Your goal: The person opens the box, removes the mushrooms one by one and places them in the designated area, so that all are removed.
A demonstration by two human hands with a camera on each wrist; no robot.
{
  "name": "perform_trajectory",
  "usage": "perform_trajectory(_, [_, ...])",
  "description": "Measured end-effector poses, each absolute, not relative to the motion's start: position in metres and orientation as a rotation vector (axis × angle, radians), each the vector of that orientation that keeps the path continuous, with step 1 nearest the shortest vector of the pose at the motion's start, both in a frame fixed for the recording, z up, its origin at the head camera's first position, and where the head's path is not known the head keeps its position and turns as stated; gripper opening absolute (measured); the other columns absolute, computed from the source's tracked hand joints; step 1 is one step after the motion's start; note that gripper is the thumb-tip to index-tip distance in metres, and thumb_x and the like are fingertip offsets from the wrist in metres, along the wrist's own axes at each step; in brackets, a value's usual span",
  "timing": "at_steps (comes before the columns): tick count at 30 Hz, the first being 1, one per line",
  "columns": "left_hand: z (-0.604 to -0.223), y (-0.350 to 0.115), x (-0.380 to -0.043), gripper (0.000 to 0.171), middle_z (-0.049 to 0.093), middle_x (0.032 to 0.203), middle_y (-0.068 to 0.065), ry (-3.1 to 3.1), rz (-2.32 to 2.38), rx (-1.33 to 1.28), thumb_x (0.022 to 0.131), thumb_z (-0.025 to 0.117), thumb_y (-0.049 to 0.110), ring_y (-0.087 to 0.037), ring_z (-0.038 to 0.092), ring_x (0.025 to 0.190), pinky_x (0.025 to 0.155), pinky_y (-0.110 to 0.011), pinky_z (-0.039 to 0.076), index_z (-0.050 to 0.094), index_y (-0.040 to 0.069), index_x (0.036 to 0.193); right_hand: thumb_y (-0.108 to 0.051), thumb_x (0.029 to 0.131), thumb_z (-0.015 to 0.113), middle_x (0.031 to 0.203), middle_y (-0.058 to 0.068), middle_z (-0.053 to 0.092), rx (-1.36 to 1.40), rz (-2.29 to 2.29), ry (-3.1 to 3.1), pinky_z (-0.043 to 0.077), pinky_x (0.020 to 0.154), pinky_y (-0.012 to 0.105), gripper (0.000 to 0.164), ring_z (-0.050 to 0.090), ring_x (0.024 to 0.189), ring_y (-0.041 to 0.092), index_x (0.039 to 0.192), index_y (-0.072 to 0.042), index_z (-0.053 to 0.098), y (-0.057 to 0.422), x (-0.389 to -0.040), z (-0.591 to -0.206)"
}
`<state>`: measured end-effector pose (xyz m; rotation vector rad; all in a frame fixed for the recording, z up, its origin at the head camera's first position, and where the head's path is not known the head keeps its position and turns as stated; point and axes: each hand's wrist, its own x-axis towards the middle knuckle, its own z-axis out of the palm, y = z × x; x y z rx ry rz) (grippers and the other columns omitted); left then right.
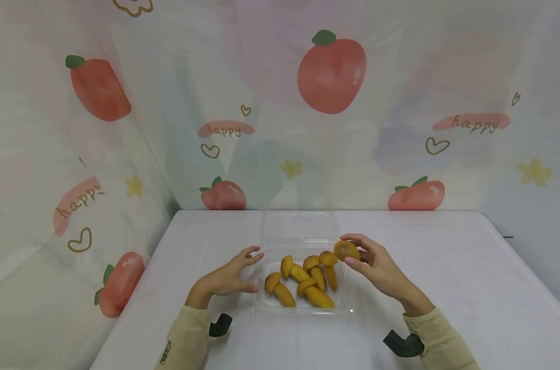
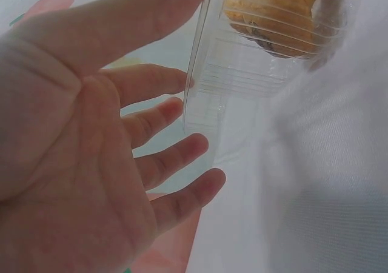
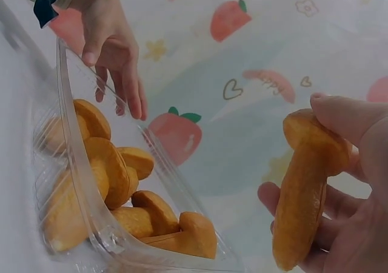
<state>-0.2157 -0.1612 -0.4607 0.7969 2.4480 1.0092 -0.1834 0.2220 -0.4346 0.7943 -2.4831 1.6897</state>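
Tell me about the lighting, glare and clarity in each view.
Head: muted light, a small glint at the box's near right corner; left wrist: clear ribs streak the mushroom behind them; right wrist: the held mushroom fairly clear, the stem behind the plastic hazier.

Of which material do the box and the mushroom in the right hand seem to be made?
Box: probably glossy plastic; its ribbed walls are see-through and catch highlights. Held mushroom: smooth ochre with faint sheen, perhaps moulded plastic or foam, possibly real.
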Motion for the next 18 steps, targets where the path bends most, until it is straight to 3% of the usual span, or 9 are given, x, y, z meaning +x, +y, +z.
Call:
perform_trajectory(6, [-0.4623,-0.1609,-0.2162,0.084,0.013,0.169,-0.019,2.449,1.013,0.791,0.09,0.077,0.018,-0.044,0.017,0.155,0.121,-0.067,0.023,0.03,0.001,0.158,-0.004,0.099,0.061,0.126,0.024,0.06,0.781,1.646,-2.467,0.056,0.084,0.019,0.043,0.066,0.101,0.005,0.139,0.001,0.05,0.2245,-0.1848,-0.4359])
perform_trajectory(13, [-0.4631,-0.1603,-0.2161,0.084,0.013,0.169,-0.017,2.461,1.005,0.777,0.09,0.077,0.019,-0.042,0.017,0.155,0.12,-0.067,0.024,0.03,0.001,0.158,-0.002,0.098,0.06,0.115,0.018,0.064,0.774,1.604,-2.459,0.053,0.073,0.02,0.043,0.061,0.091,0.005,0.14,0.001,0.05,0.227,-0.1839,-0.4352])
perform_trajectory(18, [-0.4618,-0.1598,-0.2154,0.084,0.013,0.169,-0.018,2.458,1.011,0.775,0.09,0.077,0.018,-0.043,0.017,0.155,0.121,-0.066,0.023,0.031,0.001,0.158,0.0,0.098,0.059,0.118,0.01,0.062,0.801,1.637,-2.425,0.054,0.078,0.017,0.043,0.062,0.097,0.005,0.14,0.003,0.05,0.229,-0.1851,-0.4358])
